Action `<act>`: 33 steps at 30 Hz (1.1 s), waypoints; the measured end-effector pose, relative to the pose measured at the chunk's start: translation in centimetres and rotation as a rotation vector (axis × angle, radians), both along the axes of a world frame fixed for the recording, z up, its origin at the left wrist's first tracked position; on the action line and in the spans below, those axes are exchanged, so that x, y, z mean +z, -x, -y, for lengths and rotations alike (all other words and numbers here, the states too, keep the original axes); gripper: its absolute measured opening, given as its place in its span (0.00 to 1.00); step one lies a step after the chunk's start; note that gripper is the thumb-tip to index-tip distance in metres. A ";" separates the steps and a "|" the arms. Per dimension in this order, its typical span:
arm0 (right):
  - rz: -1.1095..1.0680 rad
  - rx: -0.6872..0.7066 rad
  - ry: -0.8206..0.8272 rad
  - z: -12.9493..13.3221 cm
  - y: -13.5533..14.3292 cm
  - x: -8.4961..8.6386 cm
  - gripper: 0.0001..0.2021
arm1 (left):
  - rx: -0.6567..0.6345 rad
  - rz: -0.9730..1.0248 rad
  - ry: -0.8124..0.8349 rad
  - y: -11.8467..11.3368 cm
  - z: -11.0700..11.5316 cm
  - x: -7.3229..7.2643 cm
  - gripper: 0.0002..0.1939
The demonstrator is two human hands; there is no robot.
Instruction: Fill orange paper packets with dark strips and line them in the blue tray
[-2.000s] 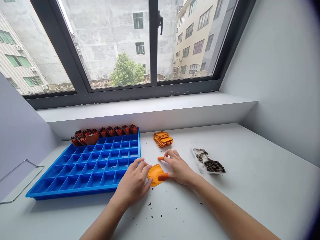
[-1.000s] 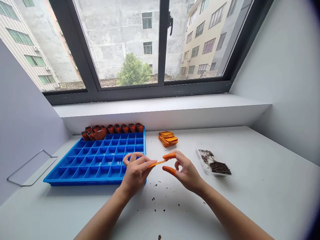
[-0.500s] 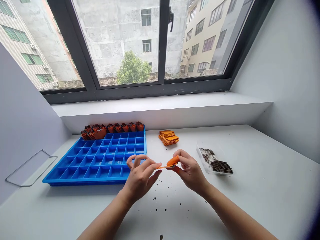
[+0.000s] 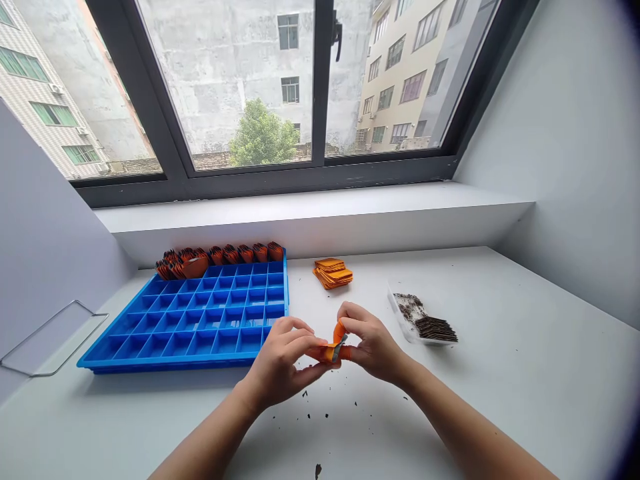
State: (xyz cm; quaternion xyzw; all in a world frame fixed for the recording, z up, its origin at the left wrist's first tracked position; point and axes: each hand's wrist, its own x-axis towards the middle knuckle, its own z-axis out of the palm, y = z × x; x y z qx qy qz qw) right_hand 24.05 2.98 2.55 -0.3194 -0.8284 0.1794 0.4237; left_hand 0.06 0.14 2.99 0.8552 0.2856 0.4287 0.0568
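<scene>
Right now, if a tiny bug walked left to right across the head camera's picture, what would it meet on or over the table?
Bent metal wire → blue tray → left hand → orange packet → right hand → clear plastic box.

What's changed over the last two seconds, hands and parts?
Orange packet lifted off the table; left hand and right hand now both hold it, its right end spread open, grey lining showing. Unchanged: blue tray, packet stack, plastic box.
</scene>
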 end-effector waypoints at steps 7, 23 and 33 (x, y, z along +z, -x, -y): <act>-0.004 -0.026 -0.019 0.3 0.4 0.3 0.20 | -0.154 0.070 0.330 -0.7 0.8 1.0 0.06; -0.042 -0.012 -0.020 -0.4 -0.5 0.9 0.18 | -0.118 0.199 0.489 -1.3 1.5 1.6 0.14; 0.230 -0.682 0.169 -1.0 -15.1 5.3 0.26 | -0.080 0.277 0.537 -0.6 0.9 0.3 0.17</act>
